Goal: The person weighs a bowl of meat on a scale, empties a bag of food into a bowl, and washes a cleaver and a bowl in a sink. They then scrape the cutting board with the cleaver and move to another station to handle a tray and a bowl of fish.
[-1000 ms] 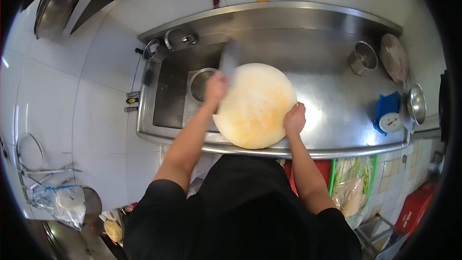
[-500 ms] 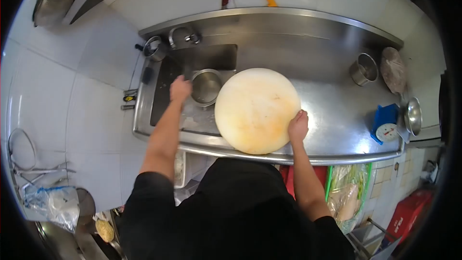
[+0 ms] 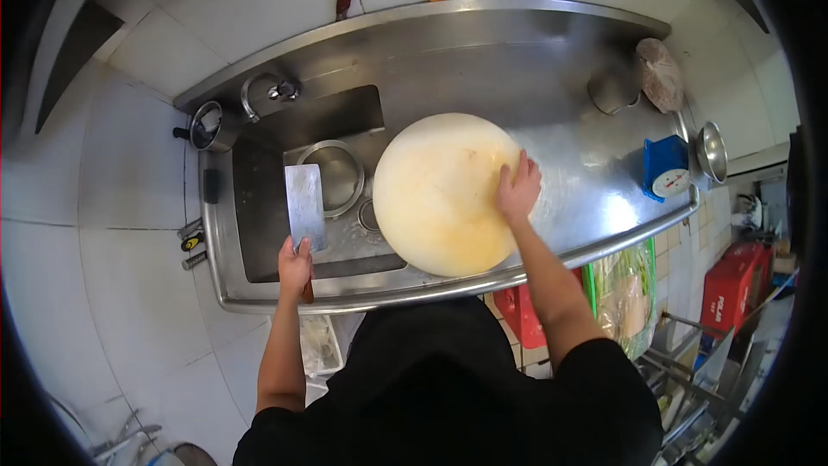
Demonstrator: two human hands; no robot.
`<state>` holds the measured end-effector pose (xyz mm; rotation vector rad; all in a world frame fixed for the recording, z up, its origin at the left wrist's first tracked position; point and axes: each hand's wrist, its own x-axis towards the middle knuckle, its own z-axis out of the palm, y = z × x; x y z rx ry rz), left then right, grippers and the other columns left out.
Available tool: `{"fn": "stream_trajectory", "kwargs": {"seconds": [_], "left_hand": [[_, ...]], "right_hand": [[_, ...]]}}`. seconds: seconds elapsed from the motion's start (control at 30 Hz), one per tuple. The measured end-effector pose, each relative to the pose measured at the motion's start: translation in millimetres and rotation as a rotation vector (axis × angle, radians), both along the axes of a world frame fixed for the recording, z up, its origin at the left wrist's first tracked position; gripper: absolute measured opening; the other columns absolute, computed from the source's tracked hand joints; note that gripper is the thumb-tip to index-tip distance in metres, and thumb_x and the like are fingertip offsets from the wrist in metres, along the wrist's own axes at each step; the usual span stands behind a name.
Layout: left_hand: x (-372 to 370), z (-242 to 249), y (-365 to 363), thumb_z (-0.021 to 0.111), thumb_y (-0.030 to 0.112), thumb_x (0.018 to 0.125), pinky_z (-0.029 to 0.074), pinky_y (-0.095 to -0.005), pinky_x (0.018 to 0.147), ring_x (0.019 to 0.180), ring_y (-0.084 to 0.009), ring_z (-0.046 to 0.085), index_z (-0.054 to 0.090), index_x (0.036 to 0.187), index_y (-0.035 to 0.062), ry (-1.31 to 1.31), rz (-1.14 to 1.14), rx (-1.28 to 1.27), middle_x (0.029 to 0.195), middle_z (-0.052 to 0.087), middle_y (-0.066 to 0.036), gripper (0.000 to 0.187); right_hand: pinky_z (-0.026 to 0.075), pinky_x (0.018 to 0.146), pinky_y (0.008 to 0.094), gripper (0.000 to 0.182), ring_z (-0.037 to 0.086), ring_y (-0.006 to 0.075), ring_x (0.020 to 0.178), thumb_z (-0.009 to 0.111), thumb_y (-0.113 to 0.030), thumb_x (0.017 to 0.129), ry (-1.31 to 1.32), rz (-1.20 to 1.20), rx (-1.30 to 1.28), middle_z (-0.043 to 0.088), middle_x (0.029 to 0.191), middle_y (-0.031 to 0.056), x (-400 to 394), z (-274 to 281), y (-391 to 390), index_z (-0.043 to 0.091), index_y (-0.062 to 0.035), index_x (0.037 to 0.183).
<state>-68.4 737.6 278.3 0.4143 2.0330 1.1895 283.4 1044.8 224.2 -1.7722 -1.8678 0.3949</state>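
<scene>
The left grip (image 3: 295,269) is wrapped around the handle of a cleaver (image 3: 305,204), whose blade points away from the person over the sink (image 3: 259,211). The right grip (image 3: 519,194) lies with fingers spread on the right side of the round board (image 3: 440,198), not clasping its rim. The board sits to the left of and under that grip, on the table (image 3: 586,181), its left edge seeming to reach past the sink's edge. A push down on that overhanging side could tip or slide the board, since one flat palm offers little hold. Just beyond the left grip, the blade overlaps the pot (image 3: 338,174) in view; its height is unclear, but a careless swing might knock the rim. If the handle is wet, the cleaver could twist or drop; swung right, its edge could catch the board.
</scene>
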Motion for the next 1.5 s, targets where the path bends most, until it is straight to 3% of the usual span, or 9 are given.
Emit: {"fn": "stream_trajectory", "kwargs": {"seconds": [0.27,0.37,0.47,0.63,0.9,1.1,1.27,1.37,1.5], "left_hand": [[3,9,-19,0.054,0.018,0.098,0.039,-0.0283,0.037,0.040,-0.0099,0.046,0.051,0.105,0.0025,0.031,-0.174,0.028,0.057,0.048,-0.001,0.017],[13,19,7,0.054,0.017,0.098,0.040,-0.0277,0.038,0.040,-0.0096,0.046,0.051,0.108,0.0031,0.063,-0.240,0.002,0.058,0.049,-0.002,0.018],[23,19,43,0.056,0.018,0.097,0.046,-0.0319,0.046,0.048,-0.0157,0.053,0.052,0.110,0.0026,0.223,-0.377,0.044,0.066,0.055,-0.007,0.020],[92,32,142,0.063,0.019,0.090,0.051,-0.0410,0.082,0.092,-0.0331,0.067,0.057,0.111,-0.0001,0.459,-0.651,0.125,0.097,0.068,-0.020,0.029],[267,-8,293,0.067,0.020,0.084,0.053,-0.0394,0.073,0.081,-0.0294,0.068,0.058,0.117,0.0020,0.249,-1.017,0.193,0.095,0.069,-0.019,0.038],[273,-19,314,0.065,0.022,0.085,0.053,-0.0410,0.077,0.085,-0.0308,0.068,0.058,0.120,0.0032,0.278,-0.776,0.002,0.096,0.070,-0.018,0.040],[150,-33,290,0.067,0.026,0.085,0.049,-0.0442,0.090,0.106,-0.0369,0.063,0.057,0.120,0.0029,0.558,-0.396,-0.171,0.112,0.066,-0.022,0.042],[66,30,251,0.066,0.024,0.083,0.054,-0.0478,0.078,0.093,-0.0424,0.066,0.058,0.110,0.0014,0.873,-0.281,-0.442,0.102,0.067,-0.025,0.036],[36,79,202,0.061,0.022,0.086,0.054,-0.0482,0.077,0.093,-0.0435,0.065,0.057,0.108,0.0022,0.587,-0.130,-0.507,0.101,0.067,-0.026,0.030]], "right_hand": [[0.042,0.100,0.0380,0.042,0.056,0.0334,0.115,0.053,-0.035,0.090,0.125,0.415,-0.149,0.062,0.124,0.0148,-24,-18,125,0.063,-0.0139,0.125],[0.040,0.102,0.0366,0.040,0.056,0.0333,0.115,0.051,-0.029,0.092,0.680,0.471,-0.437,0.062,0.123,0.0170,-33,-14,167,0.062,-0.0080,0.125],[0.038,0.104,0.0373,0.040,0.056,0.0330,0.117,0.050,-0.023,0.093,1.030,0.122,-0.019,0.062,0.123,0.0203,-18,20,120,0.060,0.0003,0.124],[0.038,0.099,0.0474,0.040,0.051,0.0416,0.112,0.048,-0.018,0.093,0.278,-0.352,-0.113,0.056,0.116,0.0308,77,-27,-36,0.053,0.0093,0.122],[0.040,0.093,0.0504,0.038,0.048,0.0454,0.109,0.039,-0.019,0.098,0.415,-0.299,-0.026,0.051,0.116,0.0294,53,-29,-77,0.047,0.0087,0.123],[0.040,0.091,0.0522,0.039,0.050,0.0435,0.108,0.039,-0.024,0.099,0.325,-0.332,-0.088,0.052,0.114,0.0265,54,-17,-80,0.048,0.0053,0.123],[0.040,0.090,0.0529,0.039,0.050,0.0407,0.110,0.040,-0.024,0.099,0.240,-0.309,-0.084,0.052,0.117,0.0228,56,-14,-80,0.047,0.0022,0.126],[0.039,0.091,0.0524,0.038,0.050,0.0391,0.112,0.040,-0.024,0.099,0.242,-0.297,-0.117,0.051,0.119,0.0207,55,-10,-82,0.046,0.0011,0.127],[0.037,0.094,0.0523,0.037,0.049,0.0373,0.113,0.039,-0.022,0.098,0.284,-0.270,-0.144,0.051,0.120,0.0190,56,-8,-76,0.046,-0.0005,0.127]]}}
